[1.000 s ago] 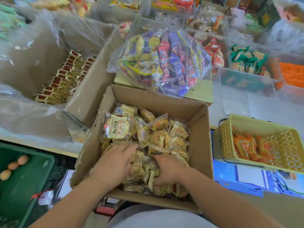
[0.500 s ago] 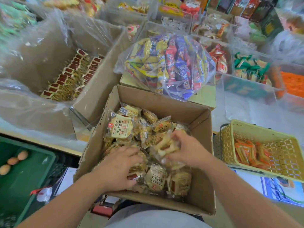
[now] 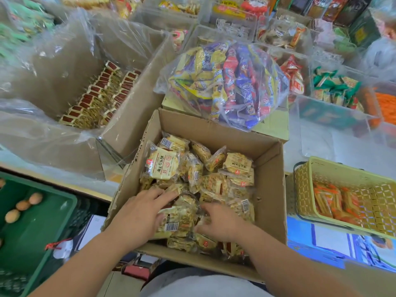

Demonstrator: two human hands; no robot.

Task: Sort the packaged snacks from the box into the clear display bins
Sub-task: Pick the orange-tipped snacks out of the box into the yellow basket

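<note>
Head view: two forearms reach down into one cardboard box — left hand palm-down, fingers straight and spread, pressing on the snack packets; right hand beside it, fingers curled into the pile, though whether they grasp a packet cannot be told. Packets lie under and just ahead of both hands, too heaped to count. One yellow basket sits right of the right hand; clear bins stand well beyond.

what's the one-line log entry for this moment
phase: gathering | left hand: rests flat on snack packets | right hand: fingers among packets, grip unclear | site: cardboard box
</note>
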